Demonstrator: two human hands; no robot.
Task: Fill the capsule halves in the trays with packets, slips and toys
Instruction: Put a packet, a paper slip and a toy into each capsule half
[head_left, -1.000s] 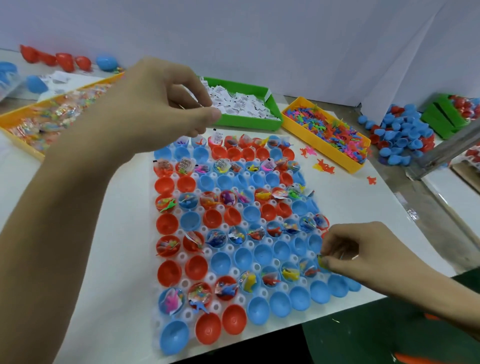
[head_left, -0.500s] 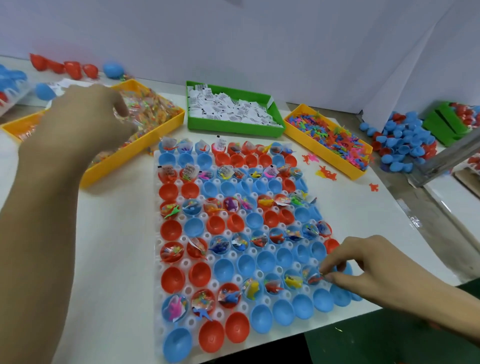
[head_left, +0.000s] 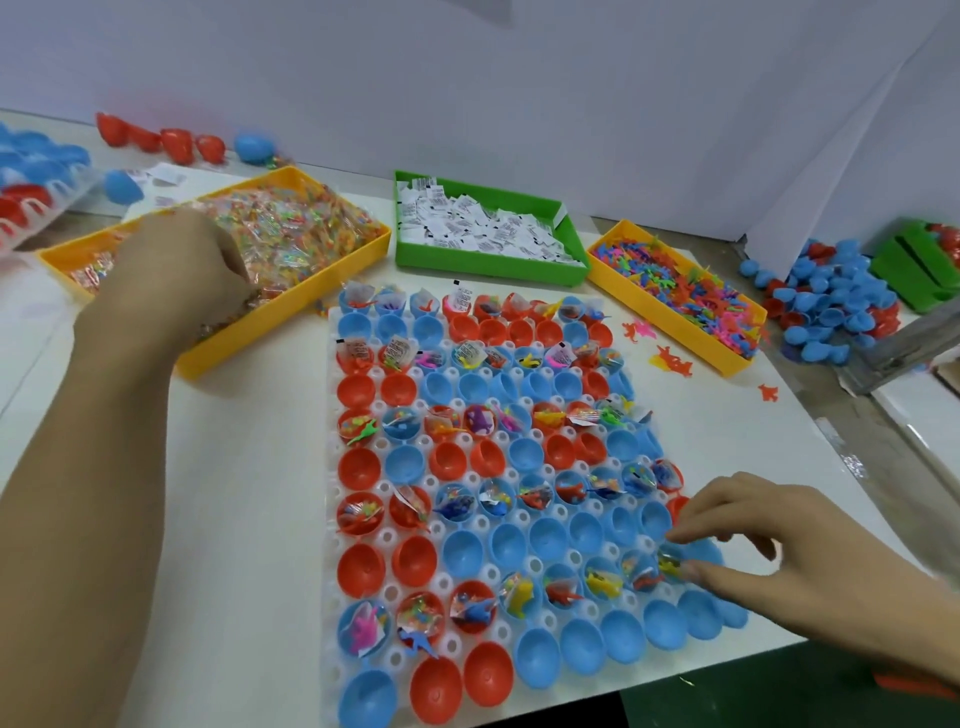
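A white tray (head_left: 330, 525) holds rows of red and blue capsule halves; many contain packets and small toys, others are bare. My left hand (head_left: 176, 260) reaches into the yellow bin of candy packets (head_left: 296, 228) at the back left, its fingers curled down into the pile and gripping packets. My right hand (head_left: 779, 561) lies at the tray's right edge with spread fingers. Its fingertips touch a filled blue capsule half (head_left: 670, 564). A green bin of white paper slips (head_left: 483, 228) and a yellow bin of plastic toys (head_left: 675, 291) stand behind the tray.
Loose toys (head_left: 672, 361) lie on the table right of the tray. A heap of blue and red capsule halves (head_left: 831, 306) sits at far right beside a green bin (head_left: 919, 270). Another capsule tray (head_left: 31, 197) and loose capsules stand at back left.
My left hand has swung from above the tray leftward and down into the packet bin. My right hand has spread its fingers over the capsule half at the tray's right edge.
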